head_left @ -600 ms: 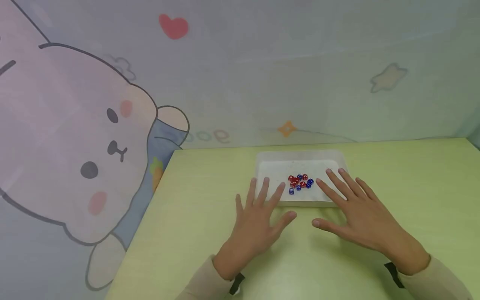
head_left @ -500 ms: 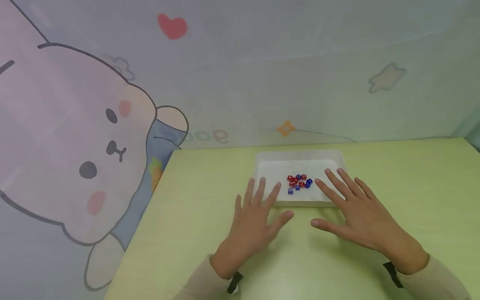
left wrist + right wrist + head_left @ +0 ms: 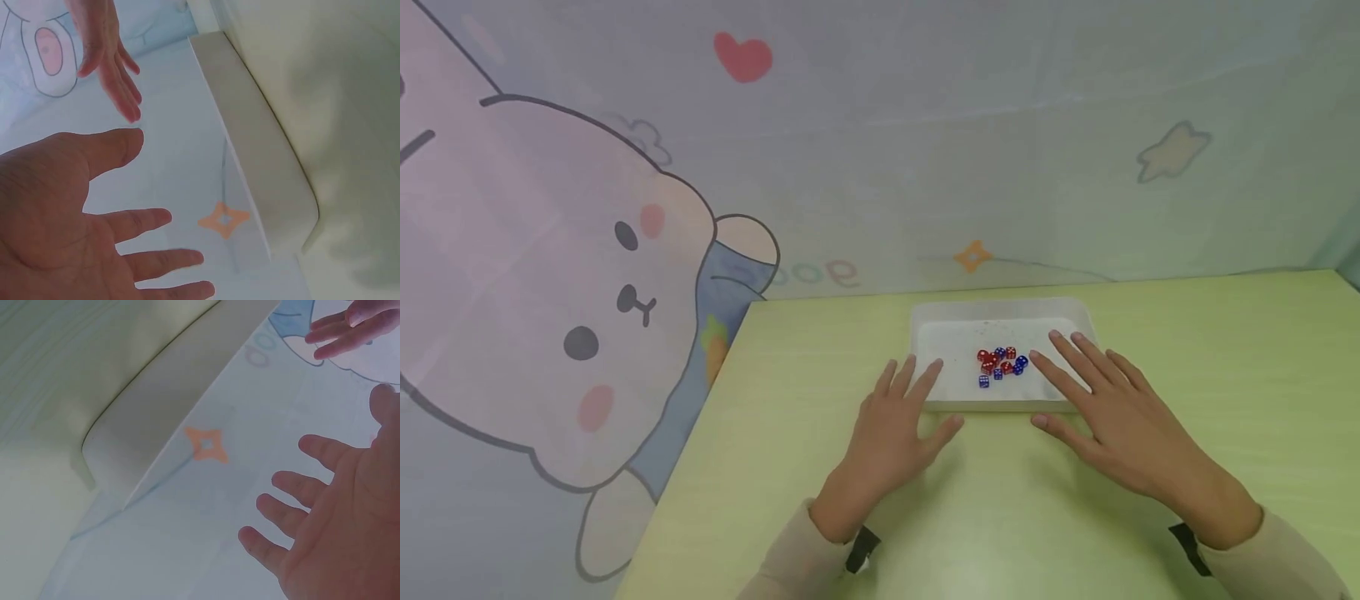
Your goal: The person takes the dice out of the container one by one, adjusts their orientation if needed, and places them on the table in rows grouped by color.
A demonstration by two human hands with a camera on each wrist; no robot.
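Note:
A white rectangular tray (image 3: 955, 407) stands on the table, with several small red dice (image 3: 987, 367) and blue dice (image 3: 983, 382) clustered near its middle. Over the tray's near left corner is my left hand (image 3: 886, 442), fingers spread and holding nothing. My right hand (image 3: 1131, 433) reaches across the near right corner, its fingers also spread, the index fingertip close beside the blue dice. Both palms show bare in the wrist views, where the tray's outer wall (image 3: 256, 137) rises beside the left hand and the dice are hidden behind it.
The yellow-green table (image 3: 820, 350) runs back to a wall covering (image 3: 925, 167) printed with a cartoon rabbit, a heart and stars. Beige sleeves (image 3: 797, 550) and dark wrist straps (image 3: 862, 548) show at the lower edge.
My left hand has drawn slightly left and back from the dice, its fingers closer together. The right hand has shifted only a little, its thumb raised nearer the tray. The dice stay put.

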